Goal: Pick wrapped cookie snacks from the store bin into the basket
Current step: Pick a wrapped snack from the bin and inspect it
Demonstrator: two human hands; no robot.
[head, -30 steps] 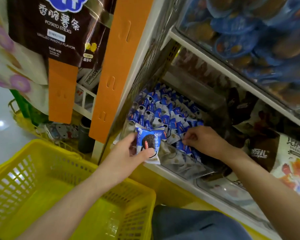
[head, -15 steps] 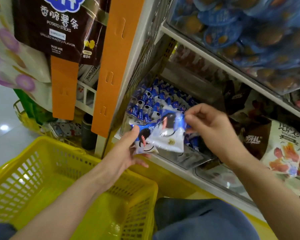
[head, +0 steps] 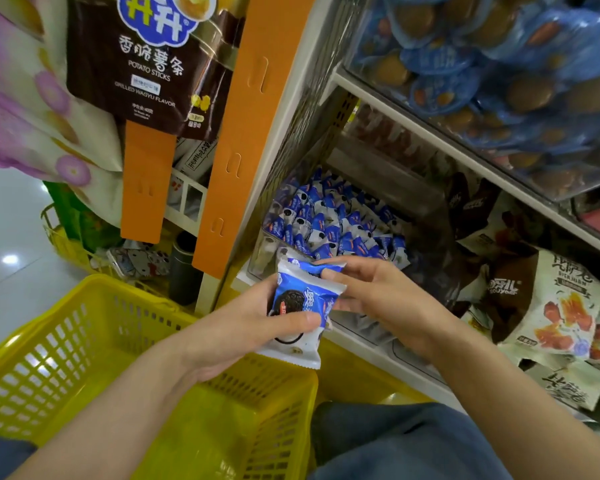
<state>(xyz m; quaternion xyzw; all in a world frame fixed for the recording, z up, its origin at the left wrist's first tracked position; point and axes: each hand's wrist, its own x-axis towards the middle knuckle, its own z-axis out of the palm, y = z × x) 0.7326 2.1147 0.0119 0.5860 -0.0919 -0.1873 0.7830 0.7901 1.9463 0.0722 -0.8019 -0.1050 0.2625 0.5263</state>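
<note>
My left hand (head: 243, 327) grips a small stack of blue-and-white wrapped cookie packs (head: 303, 306), thumb across the front, just above the far right corner of the yellow basket (head: 84, 344). My right hand (head: 371, 289) pinches the top edge of the uppermost pack, pressing it against the stack. Behind both hands the clear store bin (head: 267, 251) on the low shelf holds several more of the same cookie packs (head: 333, 220). The basket's inside looks empty where visible.
An orange upright strip (head: 236, 133) and the white shelf post stand left of the bin. A brown potato-sticks bag (head: 149, 64) hangs above the basket. Blue snack packs (head: 499, 74) fill the upper shelf; white-and-brown bags (head: 551, 306) lie to the right. My knee (head: 395, 441) is below.
My right hand lifted a cookie pack out of the bin and brought it onto the pack in my left hand. Both hands have come down and nearer, toward the basket's corner.
</note>
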